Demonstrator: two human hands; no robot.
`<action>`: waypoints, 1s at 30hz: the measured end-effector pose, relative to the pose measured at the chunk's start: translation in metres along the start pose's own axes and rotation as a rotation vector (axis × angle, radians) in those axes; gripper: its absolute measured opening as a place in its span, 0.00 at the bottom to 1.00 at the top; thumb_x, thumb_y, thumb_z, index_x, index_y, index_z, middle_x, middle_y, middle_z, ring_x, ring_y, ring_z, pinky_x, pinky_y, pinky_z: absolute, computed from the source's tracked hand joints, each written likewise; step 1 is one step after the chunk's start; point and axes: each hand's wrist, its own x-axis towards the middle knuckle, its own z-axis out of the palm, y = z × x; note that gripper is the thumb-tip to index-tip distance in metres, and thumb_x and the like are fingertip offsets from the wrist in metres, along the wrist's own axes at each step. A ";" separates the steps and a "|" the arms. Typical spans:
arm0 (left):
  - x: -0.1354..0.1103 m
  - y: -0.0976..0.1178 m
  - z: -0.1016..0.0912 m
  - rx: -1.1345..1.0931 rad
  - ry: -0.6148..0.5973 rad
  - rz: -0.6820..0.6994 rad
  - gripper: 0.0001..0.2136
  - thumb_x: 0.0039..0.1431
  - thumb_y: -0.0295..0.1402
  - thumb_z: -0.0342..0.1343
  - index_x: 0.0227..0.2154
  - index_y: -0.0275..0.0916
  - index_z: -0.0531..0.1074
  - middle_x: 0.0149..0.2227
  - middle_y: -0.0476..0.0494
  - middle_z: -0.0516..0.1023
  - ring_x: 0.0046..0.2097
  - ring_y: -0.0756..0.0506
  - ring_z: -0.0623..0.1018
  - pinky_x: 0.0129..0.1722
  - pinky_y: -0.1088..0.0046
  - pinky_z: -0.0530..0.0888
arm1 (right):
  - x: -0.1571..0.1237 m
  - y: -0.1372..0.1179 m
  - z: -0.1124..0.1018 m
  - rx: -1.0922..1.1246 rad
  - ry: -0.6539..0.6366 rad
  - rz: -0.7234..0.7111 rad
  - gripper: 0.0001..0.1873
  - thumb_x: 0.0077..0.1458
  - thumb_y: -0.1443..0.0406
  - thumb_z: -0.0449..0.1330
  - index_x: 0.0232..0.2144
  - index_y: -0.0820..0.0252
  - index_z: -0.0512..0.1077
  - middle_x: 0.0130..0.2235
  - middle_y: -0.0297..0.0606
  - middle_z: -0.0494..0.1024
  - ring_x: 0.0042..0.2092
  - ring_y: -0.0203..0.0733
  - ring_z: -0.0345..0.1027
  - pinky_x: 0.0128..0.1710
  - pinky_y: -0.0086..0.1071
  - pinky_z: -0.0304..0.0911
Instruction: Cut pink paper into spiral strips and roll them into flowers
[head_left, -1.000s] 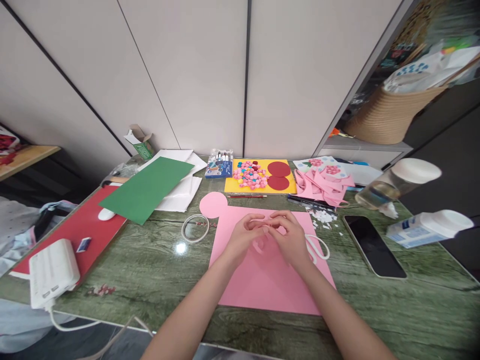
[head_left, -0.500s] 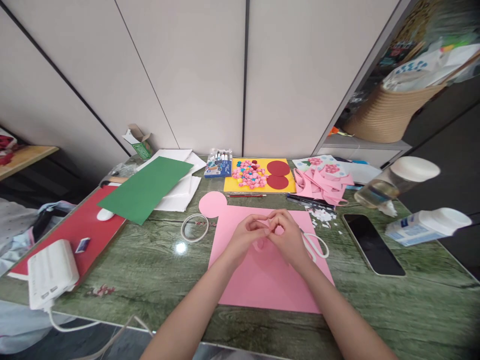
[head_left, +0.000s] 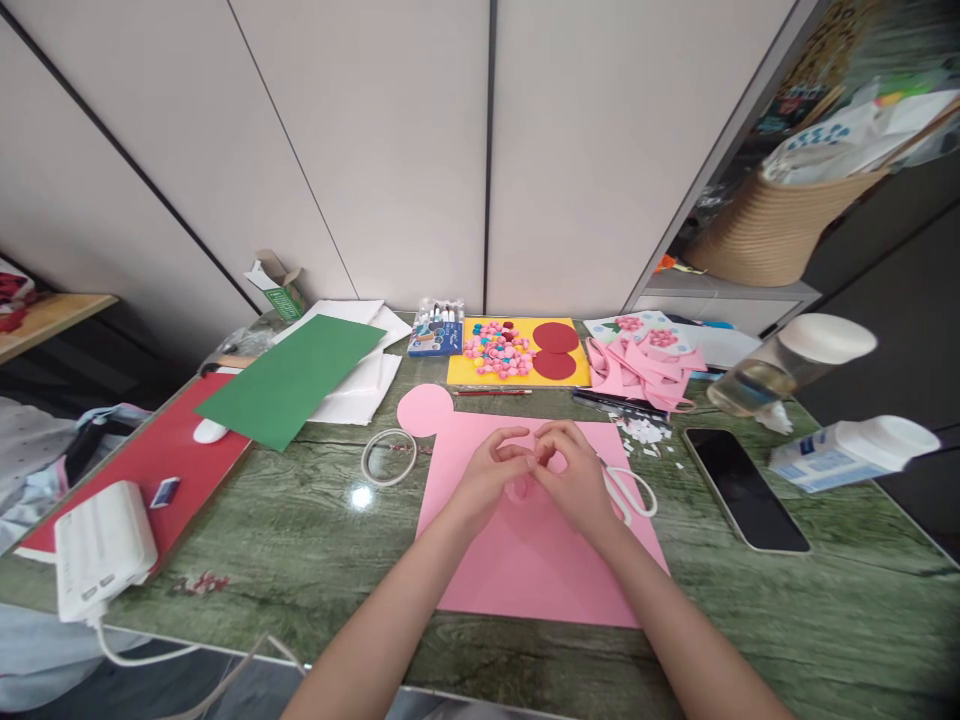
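Note:
My left hand and my right hand meet above a pink sheet of paper. Both have curled fingers, with thumbs and fingertips pinched close together. Whatever they hold is small and mostly hidden; a bit of pink shows below the thumbs, but I cannot make out its kind. White-handled scissors lie beside my right hand, partly covered by it. A pink paper circle touches the sheet's upper left corner. Left of the sheet rests a white ring, perhaps a roll of tape.
Behind, a yellow sheet bears small pink balls and dark red circles. Pink scraps and white bits lie right, near a phone and a white bottle. A green sheet and power bank are left.
My fingers have shifted slightly: the right index finger has moved and the loop it formed with the thumb looks less open. The things on the table stay put.

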 end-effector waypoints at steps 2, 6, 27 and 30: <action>0.001 0.000 -0.002 -0.051 0.016 -0.002 0.23 0.43 0.30 0.64 0.44 0.36 0.67 0.28 0.48 0.76 0.25 0.51 0.73 0.27 0.75 0.65 | 0.000 -0.001 -0.001 -0.008 -0.010 -0.023 0.06 0.47 0.71 0.59 0.24 0.56 0.66 0.35 0.34 0.67 0.32 0.37 0.66 0.34 0.33 0.64; 0.003 0.000 -0.007 -0.122 0.053 0.007 0.23 0.43 0.29 0.65 0.44 0.36 0.68 0.27 0.50 0.75 0.28 0.52 0.72 0.31 0.75 0.65 | -0.002 0.000 -0.001 -0.019 -0.021 -0.064 0.05 0.51 0.70 0.58 0.31 0.55 0.71 0.38 0.35 0.68 0.29 0.35 0.65 0.36 0.35 0.66; 0.000 0.005 0.001 -0.027 -0.018 0.016 0.20 0.41 0.32 0.66 0.39 0.35 0.68 0.28 0.47 0.76 0.24 0.51 0.74 0.27 0.74 0.67 | -0.001 0.000 -0.001 -0.009 0.056 -0.024 0.04 0.49 0.68 0.60 0.25 0.56 0.71 0.36 0.36 0.70 0.33 0.39 0.67 0.36 0.36 0.66; 0.001 0.004 0.000 -0.021 -0.038 0.021 0.19 0.41 0.32 0.66 0.38 0.35 0.69 0.29 0.47 0.76 0.24 0.50 0.74 0.25 0.74 0.66 | -0.001 0.000 -0.001 -0.005 0.042 -0.019 0.07 0.49 0.69 0.60 0.22 0.56 0.67 0.35 0.35 0.70 0.35 0.40 0.68 0.35 0.35 0.65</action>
